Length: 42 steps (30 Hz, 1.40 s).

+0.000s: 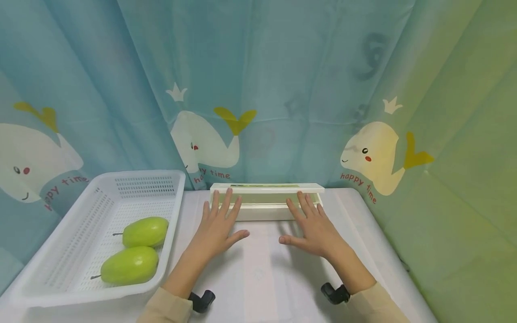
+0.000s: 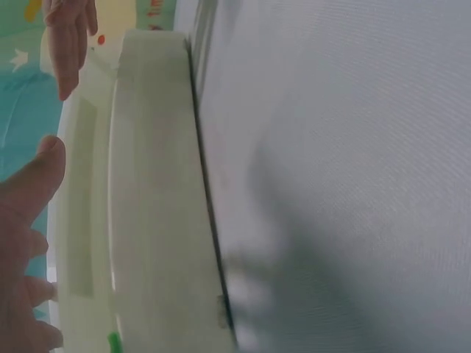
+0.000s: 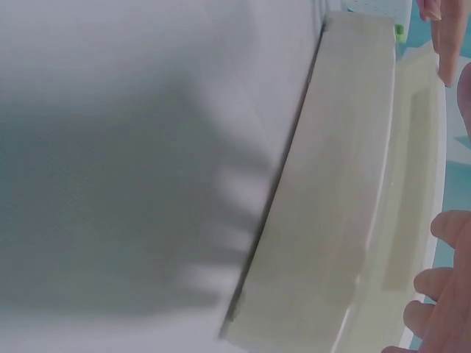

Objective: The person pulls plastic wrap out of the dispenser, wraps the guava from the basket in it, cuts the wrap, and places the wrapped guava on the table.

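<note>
A long, narrow white box [image 1: 264, 214] lies crosswise near the back of the table, its raised lid [image 1: 278, 189] standing along the far side. My left hand [image 1: 218, 229] is at the box's left part, with fingers spread and straight, fingertips reaching toward the lid. At the right part is my right hand [image 1: 317, 229], its fingers also spread, thumb pointing inward. Neither hand grips anything. From the left wrist, the box's smooth front [image 2: 158, 191] fills the middle, and a small green piece [image 2: 115, 343] shows at its end. The right wrist view shows the same front [image 3: 324, 169].
A white perforated basket [image 1: 173, 224] stands on the left, holding two green fruits [image 1: 131, 264] with thin stems. Behind the table [image 1: 258, 278] hangs a blue curtain [image 1: 282, 80] with whale prints, turning green along the right side.
</note>
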{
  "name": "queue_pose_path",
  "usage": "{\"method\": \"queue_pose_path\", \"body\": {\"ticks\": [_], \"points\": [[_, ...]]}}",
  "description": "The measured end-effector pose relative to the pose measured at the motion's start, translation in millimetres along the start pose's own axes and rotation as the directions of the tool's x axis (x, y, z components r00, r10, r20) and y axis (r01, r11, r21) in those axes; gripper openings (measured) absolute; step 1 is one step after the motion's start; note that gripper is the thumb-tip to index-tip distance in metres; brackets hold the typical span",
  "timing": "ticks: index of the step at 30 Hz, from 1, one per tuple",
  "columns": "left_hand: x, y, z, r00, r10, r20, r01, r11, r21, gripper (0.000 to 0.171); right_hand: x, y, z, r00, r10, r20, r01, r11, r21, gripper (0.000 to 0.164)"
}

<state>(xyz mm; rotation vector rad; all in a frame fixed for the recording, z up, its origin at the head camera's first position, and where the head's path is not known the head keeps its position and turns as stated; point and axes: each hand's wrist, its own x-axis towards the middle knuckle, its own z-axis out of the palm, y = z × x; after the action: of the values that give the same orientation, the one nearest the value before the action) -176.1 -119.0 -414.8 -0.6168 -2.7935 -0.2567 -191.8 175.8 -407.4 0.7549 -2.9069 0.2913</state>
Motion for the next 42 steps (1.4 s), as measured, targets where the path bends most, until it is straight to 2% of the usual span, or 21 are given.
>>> {"method": "queue_pose_path", "body": {"ticks": [7,13,21,42], "points": [[5.2,-0.8,0.0,1.0,-0.012,0.01,0.012,0.999,-0.032,0.092,2.9,1.6,-2.9,1.0,-0.009,-0.003,0.009,1.0,-0.014,0.104],[8.9,-2.6,-0.7,1.0,-0.013,0.002,0.013,1.0,-0.026,0.092,5.4,1.4,-5.1,1.0,0.004,0.006,-0.004,1.0,-0.006,0.105],[14.3,-3.1,-5.5,0.999,-0.022,0.025,0.022,1.0,-0.013,0.092,10.9,3.4,-7.9,1.0,0.006,0.011,-0.005,1.0,-0.014,0.105],[31.7,-9.3,-11.9,0.998,-0.047,0.042,0.049,0.998,-0.036,0.092,28.0,10.2,-12.8,1.0,-0.011,-0.007,0.011,1.0,-0.026,0.107]]}}
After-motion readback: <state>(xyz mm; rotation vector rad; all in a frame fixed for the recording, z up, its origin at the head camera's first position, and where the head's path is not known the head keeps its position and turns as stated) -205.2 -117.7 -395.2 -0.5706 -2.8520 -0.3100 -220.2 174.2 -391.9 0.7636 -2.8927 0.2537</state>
